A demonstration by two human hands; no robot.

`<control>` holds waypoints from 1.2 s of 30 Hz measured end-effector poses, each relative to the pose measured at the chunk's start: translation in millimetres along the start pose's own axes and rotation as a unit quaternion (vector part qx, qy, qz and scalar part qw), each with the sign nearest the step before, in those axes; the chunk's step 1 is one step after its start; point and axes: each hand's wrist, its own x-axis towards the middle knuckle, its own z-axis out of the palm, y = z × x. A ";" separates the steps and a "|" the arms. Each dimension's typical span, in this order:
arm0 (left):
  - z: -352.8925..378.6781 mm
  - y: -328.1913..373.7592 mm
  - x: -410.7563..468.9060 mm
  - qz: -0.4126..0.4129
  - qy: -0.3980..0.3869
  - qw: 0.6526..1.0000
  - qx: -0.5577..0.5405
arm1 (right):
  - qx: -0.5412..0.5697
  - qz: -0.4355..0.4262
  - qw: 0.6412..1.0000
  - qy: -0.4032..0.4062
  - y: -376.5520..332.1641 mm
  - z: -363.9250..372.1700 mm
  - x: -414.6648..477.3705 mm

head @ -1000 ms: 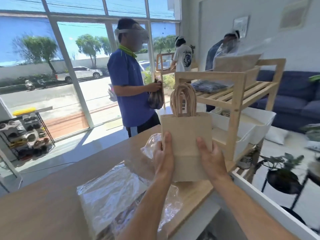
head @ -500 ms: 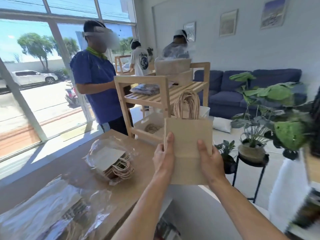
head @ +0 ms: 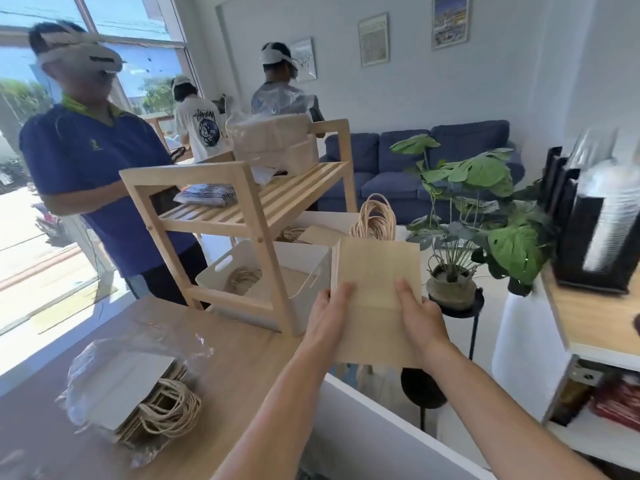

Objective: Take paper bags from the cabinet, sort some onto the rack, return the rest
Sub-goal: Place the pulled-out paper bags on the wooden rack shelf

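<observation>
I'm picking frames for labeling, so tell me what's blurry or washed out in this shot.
Head view: the stack of paper bags and both hands, left hand and right hand, are sharp; the cup holder at right is motion-smeared; the window is overexposed; edges bend from the wide lens.

Over the last second the view has swung to the right: the pale wooden slatted rack (head: 242, 206), earlier at 2 o'clock of the held flat stack of brown paper bags with twine handles (head: 375, 289), now lies at its 10 o'clock. The clear plastic packet of paper bags (head: 138, 393) on the light wooden counter (head: 242, 362) has slid to 8 o'clock. A large-leafed green potted plant (head: 485, 209) and a black cup holder (head: 588, 230) have entered at 2 and 3 o'clock. The stack has tilted slightly, its top edge leaning right.
</observation>
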 end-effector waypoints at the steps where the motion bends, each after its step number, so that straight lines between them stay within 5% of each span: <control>1: 1.3 1.6 12.4 0.001 -0.010 1.000 0.002 | -0.003 0.018 1.000 0.002 -2.0 2.6 11.1; 15: -8.0 27.6 174.7 -0.071 -0.061 0.996 -0.002 | -0.034 0.082 0.995 -0.043 -38.6 63.8 132.0; 21: 2.6 43.8 237.6 -0.064 -0.031 0.997 -0.004 | -0.036 0.077 0.996 -0.041 -49.5 81.2 194.3; 36: 28.5 73.1 381.1 -0.088 0.126 0.988 -0.010 | -0.053 0.083 0.977 -0.190 -85.8 127.8 364.3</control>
